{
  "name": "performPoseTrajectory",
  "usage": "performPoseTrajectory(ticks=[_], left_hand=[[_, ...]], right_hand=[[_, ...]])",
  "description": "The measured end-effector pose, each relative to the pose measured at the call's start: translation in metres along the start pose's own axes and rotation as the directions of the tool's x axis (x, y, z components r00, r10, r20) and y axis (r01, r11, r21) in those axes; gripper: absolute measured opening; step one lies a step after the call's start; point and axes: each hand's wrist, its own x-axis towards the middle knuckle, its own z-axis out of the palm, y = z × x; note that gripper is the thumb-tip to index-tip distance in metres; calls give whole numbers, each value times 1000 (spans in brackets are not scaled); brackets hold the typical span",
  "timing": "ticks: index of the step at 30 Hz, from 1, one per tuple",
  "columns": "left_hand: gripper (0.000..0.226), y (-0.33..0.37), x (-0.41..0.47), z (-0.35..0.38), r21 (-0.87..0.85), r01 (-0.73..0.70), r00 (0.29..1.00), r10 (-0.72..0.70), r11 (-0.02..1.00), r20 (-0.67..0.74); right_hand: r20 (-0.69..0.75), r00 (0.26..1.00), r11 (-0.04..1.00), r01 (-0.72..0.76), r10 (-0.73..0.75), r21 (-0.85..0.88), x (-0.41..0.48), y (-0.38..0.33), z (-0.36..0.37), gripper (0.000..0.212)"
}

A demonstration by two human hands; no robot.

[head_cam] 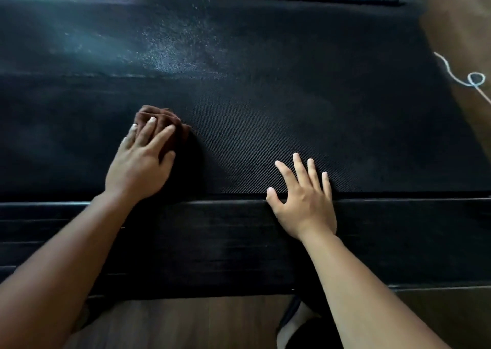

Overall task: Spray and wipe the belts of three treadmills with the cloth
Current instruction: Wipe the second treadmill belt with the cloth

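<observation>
Brown cloth (162, 117) under flat left hand (138, 168) on treadmill belt (265, 109); right hand (303, 200) splayed, empty, bracing near edge. Risk: far spray droplets (172, 46) may dry unwiped; belt may slip under brace.

Cloth (166, 113) under left hand (138, 168): brown, soft matt fabric, bunched in folds.
Belt (265, 109) around it: black, matt, fine diagonal weave. Beyond cloth, patch of pale wet speckles with dull sheen.
Side rail (212, 229) under heel of right hand (303, 202): black, ribbed lengthwise, slight gloss along edge.
Floor (186, 319): brown wood grain, smooth.
Cord (473, 80): white, thin.
</observation>
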Motion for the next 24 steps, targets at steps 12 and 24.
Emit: performPoseTrajectory(ticks=[12, 24], left_hand=[[65, 137, 73, 21, 79, -21, 999, 18, 997, 34], [60, 214, -17, 46, -58, -181, 981, 185, 982, 65]], right_hand=[[-112, 988, 990, 112, -102, 85, -3, 51, -20, 54], [19, 992, 989, -119, 121, -88, -7, 152, -47, 60]])
